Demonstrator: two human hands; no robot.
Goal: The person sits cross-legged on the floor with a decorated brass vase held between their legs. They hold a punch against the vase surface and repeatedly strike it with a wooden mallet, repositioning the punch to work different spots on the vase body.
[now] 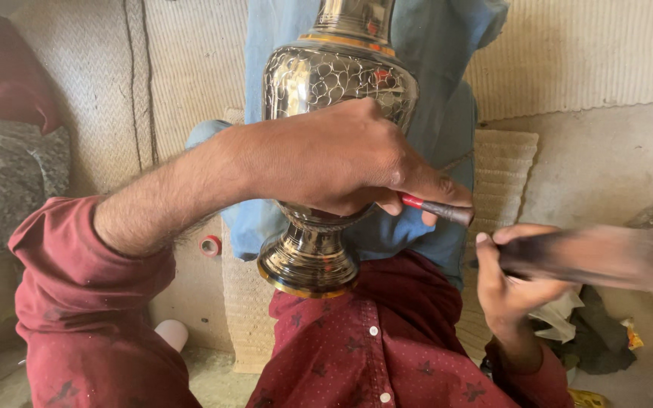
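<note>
A large brass vase (326,98) lies tilted across the person's lap, its flared foot resting against the dark red shirt (387,340) and its neck pointing away toward the top of the view; the mouth is out of the frame, so whether anything is inside cannot be told. Its polished body carries an engraved web of rounded cells with a few small red and orange spots, an orange band rings the shoulder, and the foot has a gold-coloured rim. The left hand (334,159) lies over the belly of the vase, fingers curled and pinching a thin chisel (438,209) with a red band beside the vase. The right hand (512,283) is closed in a fist around the handle of a hammer (606,257), blurred. Blue cloth (432,91) lies under the vase on a woven mat (504,162).
</note>
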